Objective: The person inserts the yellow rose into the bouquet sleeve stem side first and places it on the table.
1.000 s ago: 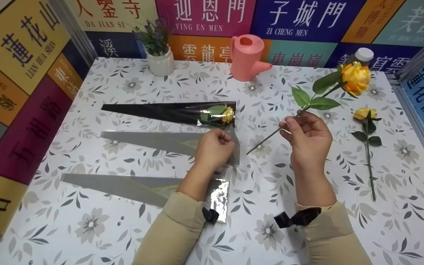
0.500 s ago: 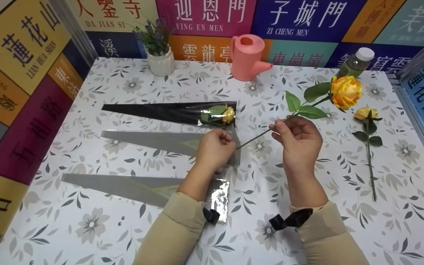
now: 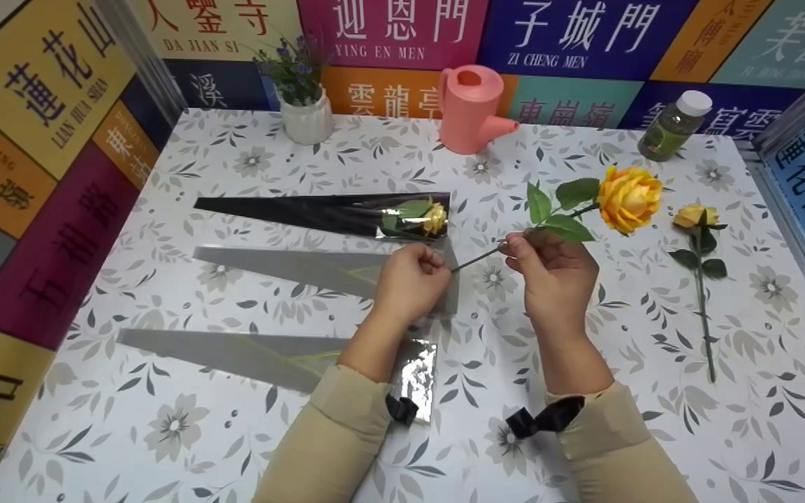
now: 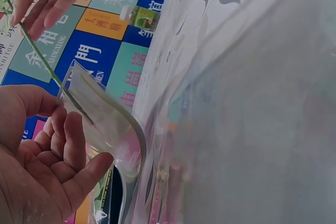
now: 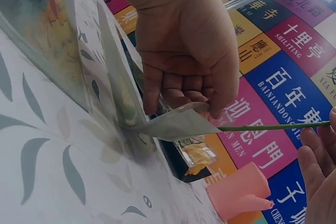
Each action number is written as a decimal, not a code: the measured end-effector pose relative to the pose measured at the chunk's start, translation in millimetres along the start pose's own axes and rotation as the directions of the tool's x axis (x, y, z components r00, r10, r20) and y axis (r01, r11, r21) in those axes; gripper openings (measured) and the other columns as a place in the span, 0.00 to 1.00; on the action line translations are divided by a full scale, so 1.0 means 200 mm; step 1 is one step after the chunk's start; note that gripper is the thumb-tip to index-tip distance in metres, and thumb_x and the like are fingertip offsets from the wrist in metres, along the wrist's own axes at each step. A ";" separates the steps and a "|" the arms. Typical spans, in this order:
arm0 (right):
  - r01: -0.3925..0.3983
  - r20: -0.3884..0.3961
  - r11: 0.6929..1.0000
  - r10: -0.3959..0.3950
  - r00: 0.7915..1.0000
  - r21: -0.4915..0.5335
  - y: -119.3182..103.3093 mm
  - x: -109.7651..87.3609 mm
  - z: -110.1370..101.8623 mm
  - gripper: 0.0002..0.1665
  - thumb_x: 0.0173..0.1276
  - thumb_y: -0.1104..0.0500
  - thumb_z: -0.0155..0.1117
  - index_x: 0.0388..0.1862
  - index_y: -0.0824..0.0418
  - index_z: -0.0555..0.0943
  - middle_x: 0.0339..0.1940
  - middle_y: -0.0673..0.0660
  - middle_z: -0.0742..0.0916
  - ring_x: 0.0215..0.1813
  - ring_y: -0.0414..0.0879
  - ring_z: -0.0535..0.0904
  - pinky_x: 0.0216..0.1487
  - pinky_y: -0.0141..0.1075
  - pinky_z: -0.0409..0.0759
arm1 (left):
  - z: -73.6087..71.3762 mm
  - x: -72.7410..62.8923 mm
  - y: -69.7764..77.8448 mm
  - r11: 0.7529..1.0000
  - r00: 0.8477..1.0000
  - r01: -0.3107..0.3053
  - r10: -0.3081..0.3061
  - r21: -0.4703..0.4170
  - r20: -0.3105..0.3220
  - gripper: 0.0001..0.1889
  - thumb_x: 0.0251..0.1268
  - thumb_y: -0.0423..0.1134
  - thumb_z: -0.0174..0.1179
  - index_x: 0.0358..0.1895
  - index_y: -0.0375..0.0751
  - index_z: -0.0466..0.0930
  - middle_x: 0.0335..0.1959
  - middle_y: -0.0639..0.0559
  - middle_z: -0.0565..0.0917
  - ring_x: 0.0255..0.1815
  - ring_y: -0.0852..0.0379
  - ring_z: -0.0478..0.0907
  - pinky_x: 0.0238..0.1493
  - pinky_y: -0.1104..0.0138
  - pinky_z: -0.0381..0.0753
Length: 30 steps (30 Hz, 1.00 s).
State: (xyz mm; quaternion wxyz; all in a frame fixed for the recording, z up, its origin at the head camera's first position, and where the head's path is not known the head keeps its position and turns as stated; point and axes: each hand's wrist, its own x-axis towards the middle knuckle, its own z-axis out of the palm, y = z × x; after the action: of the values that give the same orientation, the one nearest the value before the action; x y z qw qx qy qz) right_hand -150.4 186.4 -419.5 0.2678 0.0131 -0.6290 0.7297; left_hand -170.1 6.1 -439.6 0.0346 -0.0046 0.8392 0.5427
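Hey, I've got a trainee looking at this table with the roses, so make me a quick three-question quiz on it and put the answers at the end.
1. Multiple choice: What does the right hand hold?
A) the watering can
B) a rose stem
C) the bottle

2. True or false: The black wrapper has a yellow rose inside it.

3. Short answer: Of the three wrappers on the table, which one is the left hand holding, and by what part?

Key
1: B.
2: True.
3: The middle grey wrapper, by the edge of its wide end.
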 end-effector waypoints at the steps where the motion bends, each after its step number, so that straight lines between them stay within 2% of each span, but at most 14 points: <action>1: 0.002 0.005 1.000 -0.002 1.000 -0.009 0.00 0.00 0.00 0.06 0.65 0.73 0.76 0.35 0.76 0.85 0.30 0.60 0.91 0.34 0.48 0.91 0.37 0.36 0.89 | 0.00 0.00 0.00 1.000 1.000 -0.001 0.001 -0.002 0.002 0.04 0.62 0.30 0.67 0.37 0.39 0.84 0.31 0.53 0.83 0.33 0.57 0.79 0.38 0.66 0.81; 10: -0.011 0.066 0.991 0.020 0.998 -0.134 0.05 -0.02 0.01 0.07 0.67 0.71 0.75 0.40 0.76 0.86 0.33 0.59 0.91 0.34 0.46 0.91 0.37 0.34 0.88 | 0.01 -0.01 0.02 1.000 0.999 -0.006 0.007 -0.024 0.034 0.05 0.63 0.30 0.69 0.39 0.42 0.83 0.32 0.53 0.82 0.33 0.57 0.78 0.37 0.65 0.81; 19: -0.010 0.135 0.981 0.037 0.990 -0.196 0.09 -0.06 0.04 0.06 0.66 0.71 0.75 0.39 0.75 0.86 0.30 0.54 0.90 0.26 0.41 0.84 0.32 0.31 0.84 | 0.01 -0.01 0.01 0.998 0.999 -0.053 0.053 -0.042 -0.007 0.06 0.62 0.29 0.68 0.38 0.41 0.83 0.30 0.54 0.81 0.30 0.59 0.76 0.35 0.67 0.79; 30: -0.002 0.208 0.962 0.061 0.976 -0.274 0.11 -0.08 0.04 0.07 0.68 0.68 0.76 0.37 0.73 0.87 0.28 0.55 0.88 0.25 0.42 0.81 0.31 0.31 0.81 | 0.01 0.00 0.01 0.993 0.993 -0.111 0.109 -0.047 -0.049 0.04 0.62 0.28 0.66 0.37 0.40 0.83 0.28 0.55 0.80 0.29 0.60 0.75 0.33 0.68 0.77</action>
State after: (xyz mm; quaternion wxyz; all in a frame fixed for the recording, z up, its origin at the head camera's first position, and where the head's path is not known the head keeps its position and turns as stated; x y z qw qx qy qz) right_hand -148.8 171.0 -442.6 0.1861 0.0446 -0.7485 0.6350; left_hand -169.3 8.5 -439.1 -0.0151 0.0281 0.8250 0.5642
